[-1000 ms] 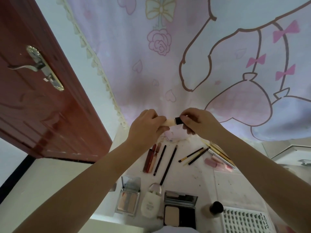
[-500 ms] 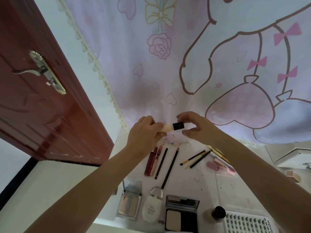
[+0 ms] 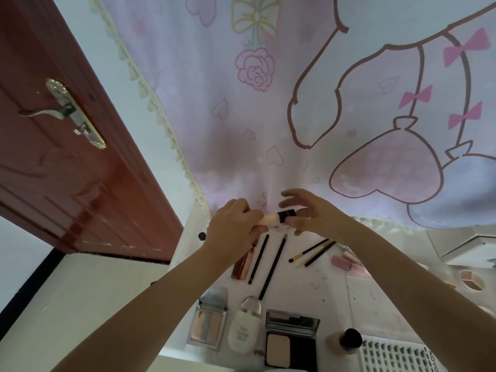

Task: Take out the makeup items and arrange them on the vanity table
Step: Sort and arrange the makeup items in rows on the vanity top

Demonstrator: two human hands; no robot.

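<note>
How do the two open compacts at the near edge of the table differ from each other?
The silver compact has a pale, shiny case, while the black compact has a dark base. The silver compact shows striped pinkish pans; the black compact shows one beige pan beside a dark section. Both lie open on the vanity table, lids raised.

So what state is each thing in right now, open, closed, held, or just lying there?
Left hand: holds the cream end of the small stick.
Right hand: fingers spread, touching the stick's black cap end.
Black compact: open, lid up.
Silver palette: open.
White tube: lying flat, capped.
Two black pencils: lying side by side.
Door: ajar.
</note>
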